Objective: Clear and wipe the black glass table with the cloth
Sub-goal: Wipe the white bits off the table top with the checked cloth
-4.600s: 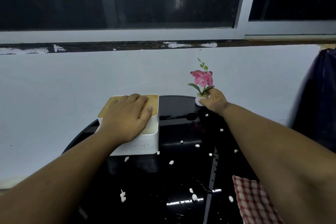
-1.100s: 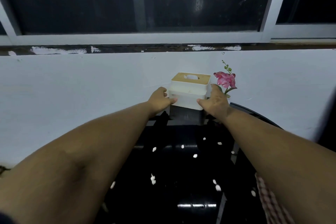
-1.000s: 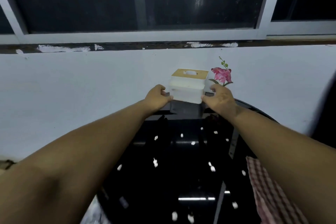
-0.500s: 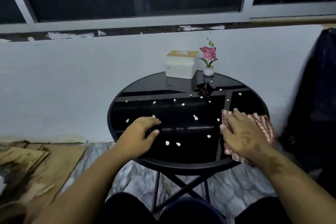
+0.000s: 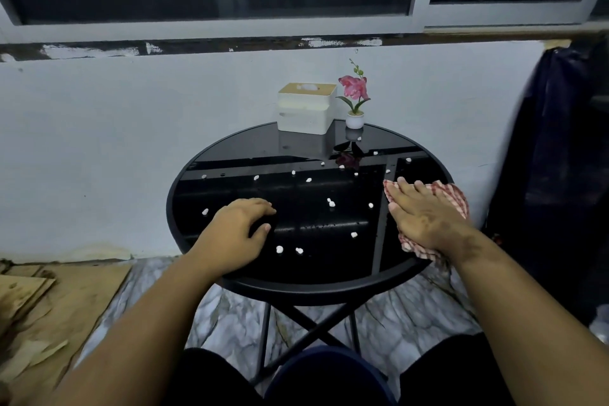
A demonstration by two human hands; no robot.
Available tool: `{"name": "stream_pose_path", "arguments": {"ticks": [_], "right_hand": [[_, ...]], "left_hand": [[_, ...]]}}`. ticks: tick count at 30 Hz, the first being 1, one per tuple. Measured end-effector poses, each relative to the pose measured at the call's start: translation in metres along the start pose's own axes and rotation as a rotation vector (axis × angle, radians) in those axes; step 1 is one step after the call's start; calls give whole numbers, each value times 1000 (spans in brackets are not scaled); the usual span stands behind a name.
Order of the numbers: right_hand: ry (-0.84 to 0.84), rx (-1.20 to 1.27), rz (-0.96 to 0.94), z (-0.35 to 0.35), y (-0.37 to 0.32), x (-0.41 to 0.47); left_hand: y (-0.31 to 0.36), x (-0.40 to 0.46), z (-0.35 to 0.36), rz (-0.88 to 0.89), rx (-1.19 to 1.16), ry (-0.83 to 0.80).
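The round black glass table [image 5: 306,287] stands against the white wall, with several small white crumbs [image 5: 331,203] scattered over its top. A red-and-white checked cloth [image 5: 451,193] lies at the table's right edge, and my right hand [image 5: 421,214] rests flat on it, fingers spread. My left hand [image 5: 240,229] rests on the glass near the front left, fingers loosely curled and holding nothing. A white tissue box [image 5: 306,107] with a wooden lid and a small pot with a pink flower [image 5: 355,99] stand at the table's far edge by the wall.
A dark cloth or garment [image 5: 560,158] hangs close to the table's right side. Cardboard sheets [image 5: 36,300] lie on the floor at the left. The table's crossed black legs [image 5: 306,326] stand on a marble-pattern floor, just in front of my knees.
A second ago both hands held the tissue box at the far edge; they let it go and drew back. Since half a second ago, my hands have barely moved.
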State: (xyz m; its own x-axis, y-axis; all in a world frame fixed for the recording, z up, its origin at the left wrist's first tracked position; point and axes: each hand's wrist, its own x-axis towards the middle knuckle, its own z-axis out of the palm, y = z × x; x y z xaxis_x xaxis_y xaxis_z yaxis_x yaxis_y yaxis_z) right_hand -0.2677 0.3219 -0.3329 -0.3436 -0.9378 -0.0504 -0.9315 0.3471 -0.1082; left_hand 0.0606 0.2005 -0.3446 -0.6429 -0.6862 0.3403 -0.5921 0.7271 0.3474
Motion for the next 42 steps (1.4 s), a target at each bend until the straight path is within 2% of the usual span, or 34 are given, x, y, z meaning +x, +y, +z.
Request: {"name": "stream_pose_path", "arguments": {"ticks": [5, 12, 17, 20, 29, 32, 38, 42], "right_hand": [[8, 14, -36, 4, -15, 1], [-2, 61, -232, 12, -9, -7], [11, -14, -49, 5, 26, 12], [9, -11, 18, 1, 25, 26], [20, 61, -336, 7, -45, -4], [40, 48, -281, 8, -25, -7], [56, 2, 30, 1, 33, 46], [50, -13, -75, -2, 16, 82]], "left_hand": [[-1, -3, 4, 2, 23, 12], [3, 5, 7, 49, 46, 24], [15, 32, 13, 86, -35, -33], [14, 39, 18, 70, -45, -71], [11, 41, 21, 83, -24, -67], [12, 47, 20, 81, -22, -76], [12, 60, 21, 56, -3, -78], [12, 60, 23, 53, 24, -96]]}}
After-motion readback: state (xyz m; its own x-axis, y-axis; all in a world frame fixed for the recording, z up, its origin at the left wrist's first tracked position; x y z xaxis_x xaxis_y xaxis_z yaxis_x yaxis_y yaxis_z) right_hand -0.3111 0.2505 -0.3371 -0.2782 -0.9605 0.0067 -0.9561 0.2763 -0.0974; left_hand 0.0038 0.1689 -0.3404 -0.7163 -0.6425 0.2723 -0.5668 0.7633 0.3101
